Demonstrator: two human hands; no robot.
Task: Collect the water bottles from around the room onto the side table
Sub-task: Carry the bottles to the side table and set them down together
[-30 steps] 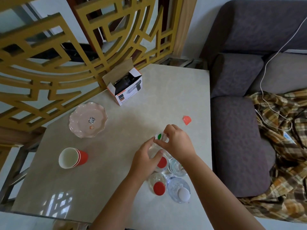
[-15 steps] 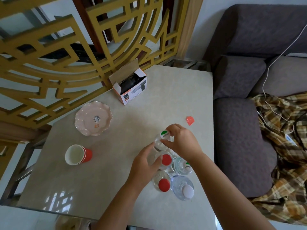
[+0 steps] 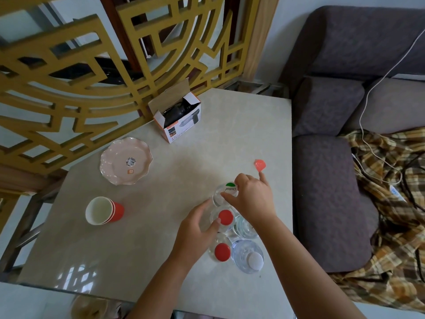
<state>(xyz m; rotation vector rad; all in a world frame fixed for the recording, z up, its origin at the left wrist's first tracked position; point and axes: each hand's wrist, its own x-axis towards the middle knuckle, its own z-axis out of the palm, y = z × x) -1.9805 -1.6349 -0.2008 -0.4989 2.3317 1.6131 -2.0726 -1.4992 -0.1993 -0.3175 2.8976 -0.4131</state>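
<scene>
Several clear water bottles stand clustered on the beige side table [image 3: 149, 238], seen from above. My right hand [image 3: 251, 196] pinches the top of the green-and-white-capped bottle [image 3: 226, 192] at the cluster's far end. My left hand [image 3: 195, 231] wraps the side of a red-capped bottle [image 3: 225, 217], thumb at its cap. Nearer me stand a second red-capped bottle [image 3: 222, 252] and a white-capped bottle [image 3: 250, 259]. One more bottle [image 3: 242, 227] is half hidden under my right wrist.
A pink scalloped plate [image 3: 126, 161], stacked red paper cups [image 3: 103, 210] lying on their side, an open cardboard box [image 3: 178, 118] and a red scrap [image 3: 259, 164] share the table. A golden lattice screen [image 3: 92, 77] borders the left; a grey sofa [image 3: 326, 199] with plaid blanket [image 3: 391, 215] lies right.
My right hand has lowered the green-capped bottle slightly toward the cluster, and its little finger now sticks out. My left hand stays around the red-capped bottle.
</scene>
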